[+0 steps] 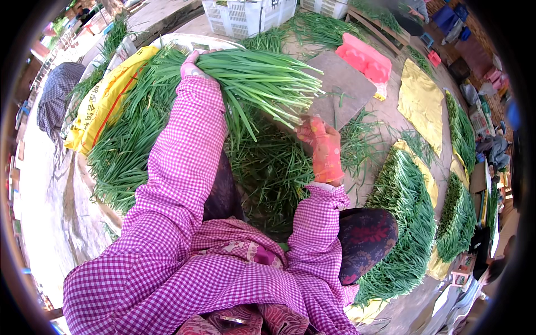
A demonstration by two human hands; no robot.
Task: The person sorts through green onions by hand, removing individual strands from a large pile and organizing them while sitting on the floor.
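Note:
A bundle of green garlic chives lies sideways in my left hand, which is shut around its leafy part; the pale stem ends point right. My right hand, in an orange patterned glove, is at the lower stem ends with its fingers bent; whether it pinches any stems cannot be made out. Beneath my left arm spreads a large heap of loose chives. Between my knees lie scattered chive leaves. Ahead of my right hand is a flat grey board with a few leaf bits on it.
A pink plastic stool lies beyond the board. Stacked chives rest on yellow sheeting to the right, near a yellow sheet. White crates stand ahead, a yellow printed sack at left. Part of another person shows at top right.

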